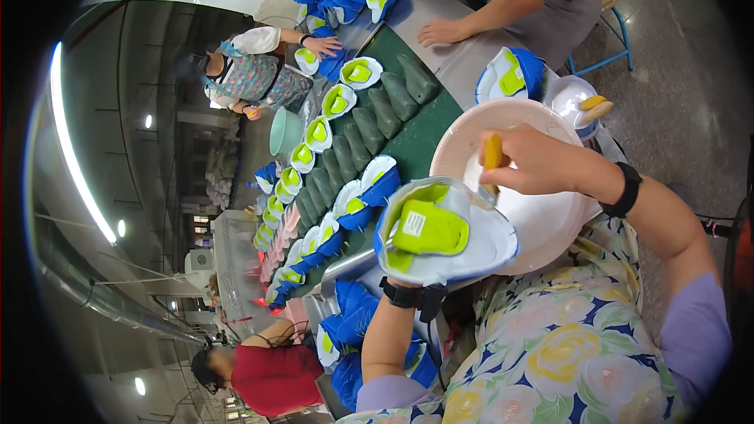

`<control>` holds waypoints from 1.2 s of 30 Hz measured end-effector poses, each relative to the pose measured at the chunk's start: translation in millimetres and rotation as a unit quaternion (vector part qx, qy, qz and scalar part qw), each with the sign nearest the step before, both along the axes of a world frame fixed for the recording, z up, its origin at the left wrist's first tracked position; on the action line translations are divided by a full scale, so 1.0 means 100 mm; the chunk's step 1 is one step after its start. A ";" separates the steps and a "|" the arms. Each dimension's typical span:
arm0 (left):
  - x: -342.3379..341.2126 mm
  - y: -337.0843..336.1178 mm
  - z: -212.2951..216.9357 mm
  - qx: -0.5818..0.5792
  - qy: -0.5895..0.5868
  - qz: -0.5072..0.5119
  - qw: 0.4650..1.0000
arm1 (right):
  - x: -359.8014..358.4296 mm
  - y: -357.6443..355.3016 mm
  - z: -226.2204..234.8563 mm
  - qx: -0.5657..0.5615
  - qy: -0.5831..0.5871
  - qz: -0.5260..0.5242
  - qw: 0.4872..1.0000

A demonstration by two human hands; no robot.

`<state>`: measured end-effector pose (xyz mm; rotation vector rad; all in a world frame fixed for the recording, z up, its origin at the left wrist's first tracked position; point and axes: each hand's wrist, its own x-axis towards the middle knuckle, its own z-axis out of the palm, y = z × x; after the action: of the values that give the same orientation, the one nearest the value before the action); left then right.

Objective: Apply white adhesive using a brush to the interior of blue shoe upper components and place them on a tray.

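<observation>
1. The right hand is closed around a brush with a yellow handle, bristle end downward beside the upper edge of a shoe upper; whether the bristles touch it cannot be told.
2. That shoe upper, white inside with a lime tongue and a blue rim, is over the near edge of a pale basin, in front of the body.
3. The left hand is hidden behind the shoe upper, so its grip cannot be told; the left forearm with a black strap leads up to it.
4. The basin holds something white. Just beyond its far right edge stands a small tub with another brush in it.
5. A blue shoe upper lies by the basin's far edge.
6. On the green belt, dark sole-shaped pieces lie in rows between shoe uppers lined along both long edges.
7. Blue shoe uppers are heaped beside the belt's near edge, close to the left forearm.
8. A co-worker's hand rests on the metal worktop past the belt's corner.
</observation>
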<state>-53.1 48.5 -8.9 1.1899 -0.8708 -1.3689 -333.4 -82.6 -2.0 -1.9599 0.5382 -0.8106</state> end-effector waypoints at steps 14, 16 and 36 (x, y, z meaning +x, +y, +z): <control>0.25 0.09 0.01 0.006 0.081 0.056 0.995 | -0.10 0.22 -0.01 -0.141 0.006 0.041 0.989; 0.28 0.07 -0.07 0.008 0.095 0.064 0.993 | -0.01 0.19 0.08 -0.149 -0.083 -0.048 0.984; 1.80 -0.91 -1.13 0.031 -0.046 0.100 0.993 | 0.22 0.09 -0.17 0.210 0.054 -0.124 0.968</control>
<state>127.0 -42.6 -122.0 1.3592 -0.7557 -1.1931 -311.9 -73.4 -18.6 -1.5673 0.9527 -0.6769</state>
